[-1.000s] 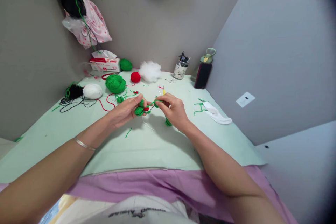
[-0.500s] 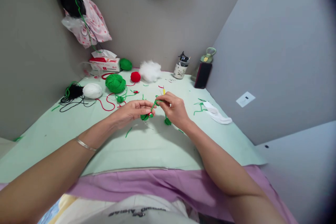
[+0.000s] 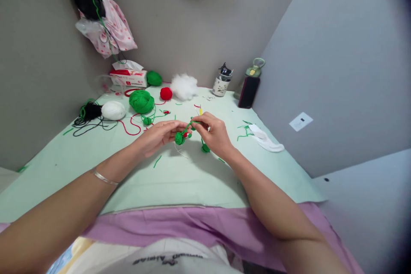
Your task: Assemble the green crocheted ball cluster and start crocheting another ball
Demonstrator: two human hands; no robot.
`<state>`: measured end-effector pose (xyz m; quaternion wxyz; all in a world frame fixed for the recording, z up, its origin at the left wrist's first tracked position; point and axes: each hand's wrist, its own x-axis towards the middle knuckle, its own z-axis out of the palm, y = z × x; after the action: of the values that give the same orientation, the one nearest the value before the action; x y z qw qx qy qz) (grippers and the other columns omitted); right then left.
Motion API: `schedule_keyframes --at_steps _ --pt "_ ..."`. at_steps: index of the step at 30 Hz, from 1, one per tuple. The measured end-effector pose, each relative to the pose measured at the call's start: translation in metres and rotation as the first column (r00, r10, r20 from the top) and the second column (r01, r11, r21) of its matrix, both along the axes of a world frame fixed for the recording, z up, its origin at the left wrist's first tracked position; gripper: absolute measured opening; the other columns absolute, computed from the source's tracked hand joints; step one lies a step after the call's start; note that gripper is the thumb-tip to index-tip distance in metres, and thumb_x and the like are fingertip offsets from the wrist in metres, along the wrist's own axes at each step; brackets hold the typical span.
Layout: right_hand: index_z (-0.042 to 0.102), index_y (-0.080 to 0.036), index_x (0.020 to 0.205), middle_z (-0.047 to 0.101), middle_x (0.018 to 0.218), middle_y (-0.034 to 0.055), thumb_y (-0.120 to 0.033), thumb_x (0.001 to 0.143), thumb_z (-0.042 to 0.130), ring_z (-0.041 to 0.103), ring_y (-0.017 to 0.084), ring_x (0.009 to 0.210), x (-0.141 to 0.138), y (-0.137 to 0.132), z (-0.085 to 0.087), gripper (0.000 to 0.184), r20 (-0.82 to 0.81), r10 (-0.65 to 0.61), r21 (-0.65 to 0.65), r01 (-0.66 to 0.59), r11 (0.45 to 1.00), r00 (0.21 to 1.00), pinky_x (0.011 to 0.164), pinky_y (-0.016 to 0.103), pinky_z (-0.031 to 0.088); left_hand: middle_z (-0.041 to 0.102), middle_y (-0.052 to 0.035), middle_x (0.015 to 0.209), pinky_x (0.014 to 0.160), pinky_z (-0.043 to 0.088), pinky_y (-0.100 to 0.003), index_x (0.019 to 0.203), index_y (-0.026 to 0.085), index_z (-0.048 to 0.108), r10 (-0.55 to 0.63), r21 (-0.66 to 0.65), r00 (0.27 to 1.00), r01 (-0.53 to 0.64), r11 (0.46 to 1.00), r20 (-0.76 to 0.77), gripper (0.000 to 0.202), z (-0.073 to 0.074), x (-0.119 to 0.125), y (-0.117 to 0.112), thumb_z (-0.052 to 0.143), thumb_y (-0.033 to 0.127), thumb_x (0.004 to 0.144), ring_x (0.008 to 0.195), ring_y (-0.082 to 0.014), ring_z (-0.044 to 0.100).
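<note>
In the middle of the table, my right hand pinches a green crocheted cord between thumb and fingertips. A small green crocheted ball hangs at the cord's lower left end, with a small red and white piece beside it. My left hand lies just behind the ball, fingers stretched out and loosely apart; whether they touch it is unclear. A slim yellow tool shows above my right fingers, its lower part hidden. Another green ball is below my right hand, with a green strand leading up.
Behind my left hand are a green yarn ball, a red yarn ball, white yarn and white stuffing. A jar, a phone and a bottle stand at the back right. White cloth lies right.
My left fingers have loosened from the green crocheted ball and straightened behind it. The ball now shows fully in front of them. My right hand stays on the cord.
</note>
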<state>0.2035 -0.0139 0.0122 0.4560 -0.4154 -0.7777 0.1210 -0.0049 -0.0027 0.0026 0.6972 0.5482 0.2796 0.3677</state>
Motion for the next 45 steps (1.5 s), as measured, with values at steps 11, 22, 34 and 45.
schedule_keyframes --at_steps 11,22,34,45 --pt "0.071 -0.02 0.088 0.059 0.076 0.0008 -0.016 0.092 0.06 0.052 0.013 0.065 -0.003 -0.005 0.004 0.012 -0.052 0.029 0.052 -0.026 0.998 0.998 0.064 0.028 0.042 0.076 -0.0077 0.114 0.097 0.044 -0.035 0.11 0.024 0.078 0.082 0.096 0.99 -0.071 0.993 -0.117 0.033 -0.006 0.004 -0.001 0.069 0.047 0.088 0.11 -0.025 0.064" --pt "0.071 -0.021 0.091 0.058 0.077 0.0014 -0.018 0.093 0.06 0.05 0.013 0.063 -0.002 -0.005 0.002 0.011 -0.037 0.014 0.072 -0.012 0.997 0.999 0.062 0.028 0.041 0.075 -0.0046 0.1 0.086 0.044 -0.033 0.097 0.023 0.08 0.113 0.103 0.987 -0.101 0.99 -0.114 0.025 -0.001 0.003 -0.002 0.081 0.035 0.075 0.089 -0.0191 0.061" --pt "0.071 -0.021 0.091 0.057 0.076 0.0008 -0.017 0.093 0.06 0.05 0.013 0.063 -0.003 -0.006 0.001 0.011 -0.01 0.016 0.086 -0.015 0.996 1.0 0.062 0.028 0.041 0.076 -0.0077 0.107 0.093 0.043 -0.036 0.099 0.023 0.082 0.077 0.084 0.99 -0.068 0.994 -0.119 0.03 0.006 0.004 -0.006 0.071 0.047 0.085 0.105 -0.0252 0.061" --pt "0.071 -0.021 0.092 0.058 0.076 0.0007 -0.018 0.093 0.06 0.051 0.012 0.063 -0.003 -0.007 0.001 0.011 0.005 0.035 0.079 -0.035 0.996 0.999 0.062 0.028 0.041 0.073 -0.0044 0.094 0.086 0.043 -0.032 0.085 0.021 0.078 0.081 0.042 0.994 -0.078 0.996 -0.076 0.018 0.003 0.003 -0.005 0.078 0.039 0.08 0.09 -0.0186 0.061"
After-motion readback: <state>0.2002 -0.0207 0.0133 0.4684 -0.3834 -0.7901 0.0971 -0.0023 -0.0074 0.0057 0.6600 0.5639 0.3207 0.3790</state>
